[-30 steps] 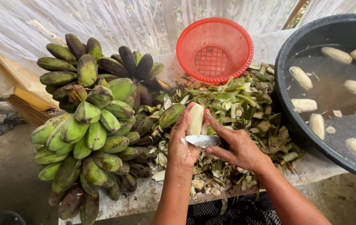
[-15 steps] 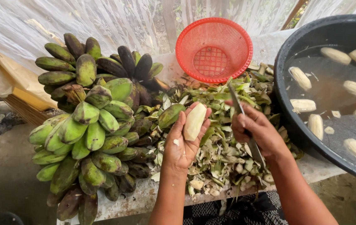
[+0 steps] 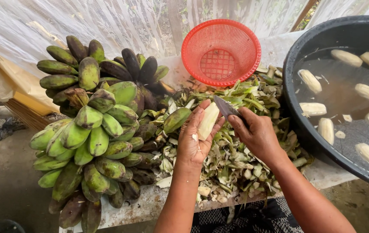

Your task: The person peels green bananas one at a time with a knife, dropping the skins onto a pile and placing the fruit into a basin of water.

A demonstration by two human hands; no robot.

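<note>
Since half a second ago the right hand [image 3: 257, 133] has swung back in from the side, bringing the knife [image 3: 226, 108] so that its blade tip now sits right against the top of the peeled banana [image 3: 208, 121], where before it was held well apart and pointing up. That right grip is closed around the knife handle, which the fingers hide. The left hand [image 3: 197, 140] cradles the pale, fully skinned banana in a loosely curled palm, fingers wrapped behind it and thumb at its side, above the heap of green peelings [image 3: 240, 151] on the worktop [image 3: 150, 203]. This fruit looks nearly finished: no green skin shows on its visible face, so only trimming seems left. Judging by how things lie, a fair share is done, as a number of peeled bananas already float in the water of the black tub [image 3: 305, 56] at the right. Much remains, though: the large bunch of unpeeled green bananas [image 3: 94, 125] at the left is untouched. Behind the peelings stands a tilted red basket [image 3: 221, 51], apparently holding nothing.
</note>
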